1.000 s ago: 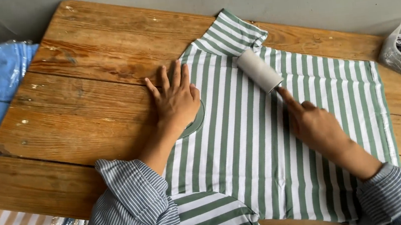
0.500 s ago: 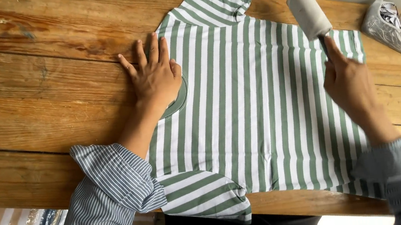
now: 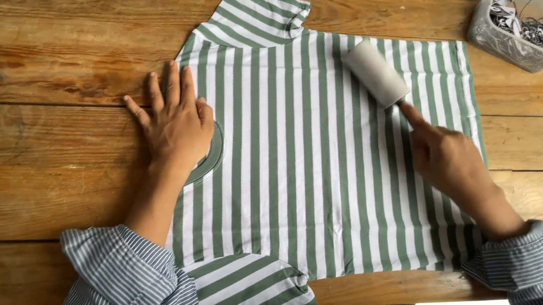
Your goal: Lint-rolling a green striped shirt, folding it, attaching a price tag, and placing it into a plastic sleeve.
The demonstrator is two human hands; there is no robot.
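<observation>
A green-and-white striped shirt [image 3: 327, 167] lies flat in the middle of the frame on the wooden worktop [image 3: 38, 170]. The left hand [image 3: 178, 125] is released, palm pressed flat on the shirt's left edge by the collar. The right hand [image 3: 450, 160] is clenched on the handle of a lint roller [image 3: 376, 73], whose white drum rests on the upper right of the shirt. A rolling pass looks in hand; the next stroke calls for the cloth pinned taut. A clear plastic tub [image 3: 526, 18] sits upper right.
</observation>
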